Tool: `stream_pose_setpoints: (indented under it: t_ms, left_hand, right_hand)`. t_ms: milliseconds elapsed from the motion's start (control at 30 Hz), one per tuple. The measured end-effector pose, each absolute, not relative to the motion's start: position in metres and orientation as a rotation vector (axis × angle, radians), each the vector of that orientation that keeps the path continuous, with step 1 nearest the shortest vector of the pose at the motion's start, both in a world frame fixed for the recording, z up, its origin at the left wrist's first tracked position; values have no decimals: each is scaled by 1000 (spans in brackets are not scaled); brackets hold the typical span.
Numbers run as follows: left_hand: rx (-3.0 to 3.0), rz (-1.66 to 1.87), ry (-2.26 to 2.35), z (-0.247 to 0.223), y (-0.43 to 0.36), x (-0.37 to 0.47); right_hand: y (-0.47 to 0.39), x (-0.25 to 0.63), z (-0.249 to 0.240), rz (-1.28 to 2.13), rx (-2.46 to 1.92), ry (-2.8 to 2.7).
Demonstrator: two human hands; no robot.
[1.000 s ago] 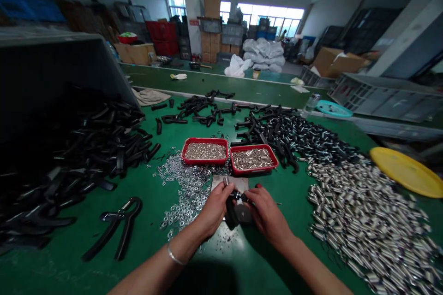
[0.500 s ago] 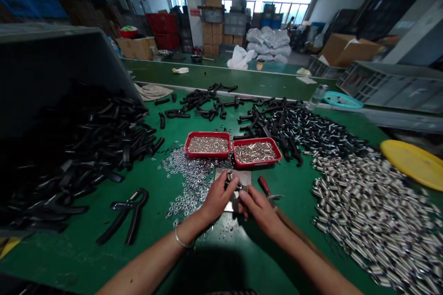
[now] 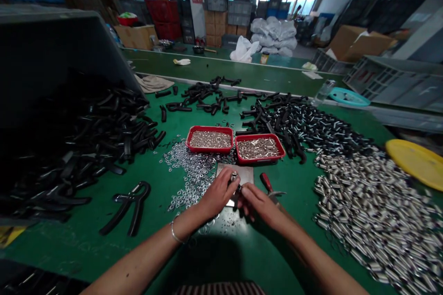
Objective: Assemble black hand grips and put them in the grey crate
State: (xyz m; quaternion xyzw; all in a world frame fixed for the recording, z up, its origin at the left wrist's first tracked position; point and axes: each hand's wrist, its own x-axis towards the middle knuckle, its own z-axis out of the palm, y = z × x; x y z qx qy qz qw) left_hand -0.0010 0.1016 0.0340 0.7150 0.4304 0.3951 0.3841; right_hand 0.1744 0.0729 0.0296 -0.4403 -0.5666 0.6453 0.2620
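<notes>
Close together over a metal plate (image 3: 246, 173) on the green table, my left hand (image 3: 218, 192) and my right hand (image 3: 258, 203) work at one small piece. Fingers of the left are closed around a shiny metal coil spring (image 3: 234, 175), whose end shows above the thumb. Just beneath it, my right fingertips pinch a black part (image 3: 238, 188), mostly covered by the fingers. Right of the plate lies a hammer-like tool with a red handle (image 3: 266, 181). A finished-looking black hand grip (image 3: 129, 205) lies by itself on the left.
Two red trays (image 3: 210, 150) (image 3: 260, 160) of small metal parts stand beyond my hands. Loose washers (image 3: 188, 170) spread left of the plate. Springs (image 3: 377, 207) are heaped at right, black handles (image 3: 117, 133) spill from a grey bin at left. A yellow lid (image 3: 413, 159) lies far right.
The camera view has shifted slightly. My right hand has closed in a little on the left, and its fingers now cover more of the black part. Both hands keep their hold.
</notes>
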Motion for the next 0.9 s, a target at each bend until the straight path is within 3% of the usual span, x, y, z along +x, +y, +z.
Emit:
stream_pose_setpoints:
  t_ms: [100, 267, 433, 567, 700, 800, 900]
  left_hand:
    - [1684, 1032, 1229, 32, 98, 2]
    - [1875, 1022, 1055, 33, 94, 5]
    - [1574, 1083, 1294, 30, 93, 10]
    - [1802, 1084, 1155, 30, 91, 9]
    - [1673, 1092, 1241, 30, 90, 11]
    - [1760, 1035, 1251, 28, 96, 12]
    - [2044, 739, 1117, 26, 115, 10]
  right_hand:
    - [71, 177, 31, 1539, -1244, -1430]
    - [68, 180, 31, 2017, -1045, -1207]
    - [65, 176, 32, 1319, -1209, -1392]
    - [63, 174, 33, 1770, -1077, -1199]
    - [63, 177, 35, 1451, -1185, -1320]
    - [62, 178, 26, 1592, -1177, -1295]
    - [62, 180, 14, 1611, -1257, -1433]
